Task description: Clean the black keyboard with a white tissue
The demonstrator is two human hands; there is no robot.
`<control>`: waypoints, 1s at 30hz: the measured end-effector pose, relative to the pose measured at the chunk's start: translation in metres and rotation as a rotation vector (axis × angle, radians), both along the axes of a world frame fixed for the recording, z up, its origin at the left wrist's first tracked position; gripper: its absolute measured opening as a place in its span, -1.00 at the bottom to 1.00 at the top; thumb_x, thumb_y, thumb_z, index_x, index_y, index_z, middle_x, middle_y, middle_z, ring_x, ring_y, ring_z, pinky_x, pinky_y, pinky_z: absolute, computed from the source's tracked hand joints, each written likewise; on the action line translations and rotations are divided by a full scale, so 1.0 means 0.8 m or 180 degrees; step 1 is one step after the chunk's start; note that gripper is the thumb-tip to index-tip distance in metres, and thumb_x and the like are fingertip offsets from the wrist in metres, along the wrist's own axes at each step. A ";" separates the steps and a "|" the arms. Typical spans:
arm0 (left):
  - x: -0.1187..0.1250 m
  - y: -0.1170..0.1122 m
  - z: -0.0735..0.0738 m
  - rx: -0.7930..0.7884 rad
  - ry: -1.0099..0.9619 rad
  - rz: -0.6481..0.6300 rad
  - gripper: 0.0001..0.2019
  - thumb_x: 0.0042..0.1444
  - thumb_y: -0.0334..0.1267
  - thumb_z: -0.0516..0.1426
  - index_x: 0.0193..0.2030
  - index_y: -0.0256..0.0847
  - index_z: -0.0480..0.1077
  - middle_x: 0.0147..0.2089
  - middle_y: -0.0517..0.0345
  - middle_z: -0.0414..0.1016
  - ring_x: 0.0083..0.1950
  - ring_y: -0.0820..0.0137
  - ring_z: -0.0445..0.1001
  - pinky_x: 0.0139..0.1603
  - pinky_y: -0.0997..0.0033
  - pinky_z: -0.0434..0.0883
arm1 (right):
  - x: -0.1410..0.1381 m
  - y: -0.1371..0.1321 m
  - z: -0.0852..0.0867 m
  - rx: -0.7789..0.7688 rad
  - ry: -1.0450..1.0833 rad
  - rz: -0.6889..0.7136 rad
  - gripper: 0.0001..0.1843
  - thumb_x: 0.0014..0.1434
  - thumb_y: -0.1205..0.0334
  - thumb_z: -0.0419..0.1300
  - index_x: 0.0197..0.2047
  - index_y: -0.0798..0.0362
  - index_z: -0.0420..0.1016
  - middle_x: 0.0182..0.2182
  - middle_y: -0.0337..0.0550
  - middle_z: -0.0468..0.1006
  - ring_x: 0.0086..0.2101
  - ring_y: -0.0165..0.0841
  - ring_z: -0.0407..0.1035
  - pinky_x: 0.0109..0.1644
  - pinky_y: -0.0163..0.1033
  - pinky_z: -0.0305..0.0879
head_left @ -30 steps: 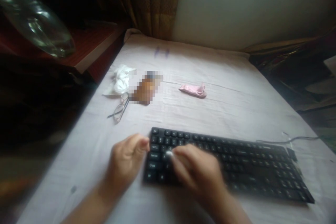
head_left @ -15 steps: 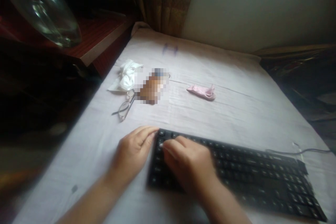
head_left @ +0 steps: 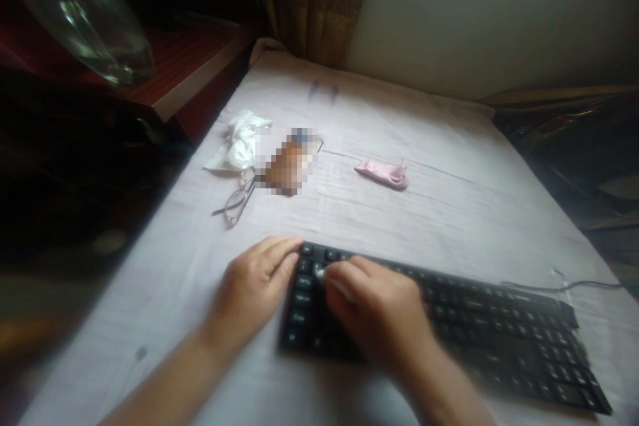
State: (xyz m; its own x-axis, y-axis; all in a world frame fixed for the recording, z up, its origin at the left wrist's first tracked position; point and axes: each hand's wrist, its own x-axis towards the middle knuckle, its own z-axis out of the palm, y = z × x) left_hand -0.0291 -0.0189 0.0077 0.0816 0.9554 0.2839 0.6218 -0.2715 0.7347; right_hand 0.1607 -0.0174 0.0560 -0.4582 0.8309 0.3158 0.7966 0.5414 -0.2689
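A black keyboard [head_left: 479, 326] lies across the near part of a pale sheet-covered surface [head_left: 429, 213]. My left hand [head_left: 252, 289] rests against the keyboard's left end, fingers curled along its edge and holding it. My right hand [head_left: 374, 313] lies over the left keys, fingers pinched on a small white thing [head_left: 324, 276] pressed to the keys; what it is I cannot make out.
Beyond the keyboard lie glasses [head_left: 238, 201], a crumpled white cloth [head_left: 242, 143], a blurred brown object [head_left: 289, 161] and a pink item [head_left: 383, 173]. The keyboard cable [head_left: 574, 285] trails right. A dark wooden table [head_left: 184, 73] with a glass vessel [head_left: 84, 13] stands at left.
My right hand with the small white thing has shifted slightly over the left keys. My left hand has moved up against the keyboard's left end. The view has drifted a little.
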 end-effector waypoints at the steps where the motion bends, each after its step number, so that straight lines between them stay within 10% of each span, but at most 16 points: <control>1: 0.000 0.000 0.000 0.0009 0.0009 -0.0002 -0.77 0.28 -0.28 0.07 -0.01 -0.15 0.50 -0.06 0.16 0.61 -0.05 0.40 0.57 0.05 0.41 0.49 | -0.004 0.002 0.000 0.0041 0.0013 -0.0024 -0.75 0.21 0.35 0.09 -0.47 0.01 0.49 -0.58 -0.29 0.44 -0.58 -0.47 0.26 -0.45 -0.35 0.00; 30: 0.000 -0.001 -0.001 0.0014 0.0158 0.0046 -0.75 0.26 -0.29 0.06 0.00 -0.13 0.50 -0.05 0.15 0.62 -0.05 0.35 0.58 0.07 0.31 0.51 | 0.003 0.007 -0.004 -0.0226 -0.0033 -0.0245 -0.89 0.07 0.37 0.19 -0.41 0.00 0.52 -0.52 -0.27 0.55 -0.54 -0.43 0.41 -0.45 -0.38 0.15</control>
State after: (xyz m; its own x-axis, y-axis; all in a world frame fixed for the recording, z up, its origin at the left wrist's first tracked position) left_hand -0.0293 -0.0200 0.0072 0.0819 0.9553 0.2841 0.6614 -0.2653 0.7016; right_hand 0.1632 -0.0120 0.0524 -0.3951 0.8839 0.2502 0.8380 0.4584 -0.2959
